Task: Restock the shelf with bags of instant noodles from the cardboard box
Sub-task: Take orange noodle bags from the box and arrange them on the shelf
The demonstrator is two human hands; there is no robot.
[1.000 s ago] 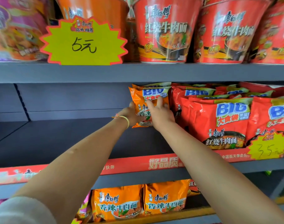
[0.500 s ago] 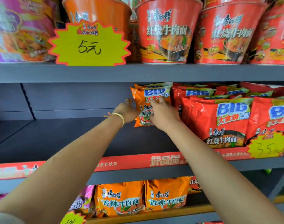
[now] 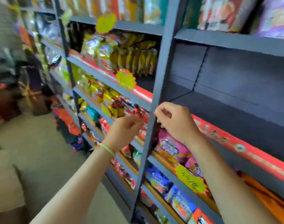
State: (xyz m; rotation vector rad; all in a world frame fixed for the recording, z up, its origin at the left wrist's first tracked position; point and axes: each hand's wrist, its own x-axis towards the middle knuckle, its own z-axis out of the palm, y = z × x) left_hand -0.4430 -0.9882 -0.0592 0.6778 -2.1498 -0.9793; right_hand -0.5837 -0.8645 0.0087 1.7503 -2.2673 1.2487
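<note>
Grey metal shelving (image 3: pixel 231 39) fills your view, running from the near right away to the far left, with a grey upright post (image 3: pixel 155 101) between two bays and a beige floor (image 3: pixel 41 159) to the left. Everything is smeared by motion, so print and package edges are hard to read.

Your left hand (image 3: pixel 123 131) hangs in front of the left bay, just left of the post, fingers loosely curled and holding nothing; a thin yellow-green band (image 3: pixel 108 148) circles its wrist. Your right hand (image 3: pixel 175 122) is just right of the post, near the red strip (image 3: pixel 235 143) on the front edge of the bare shelf board (image 3: pixel 235 113). Its fingers are bent inward, but whether they pinch anything you cannot tell; no bag shows in it.

No noodle bag is in either hand. Orange bags (image 3: pixel 267 196) lie on the shelf below the bare board at the near right, largely hidden by your right forearm and cut off by the frame edge, so their long axis and facing cannot be made out. Pink and purple packets (image 3: pixel 172 146) sit left of them, with blue packets (image 3: pixel 180 202) a shelf lower, fronts toward the aisle. A yellow starburst tag (image 3: pixel 192 181) hangs on that shelf edge, its writing unreadable.

In the left bay, yellow packets (image 3: pixel 138 60) stand upright in a row, long axes vertical, beside another starburst tag (image 3: pixel 126 79). A tan block (image 3: pixel 7 188) at the near left is cut off; you cannot tell if it is the cardboard box.
</note>
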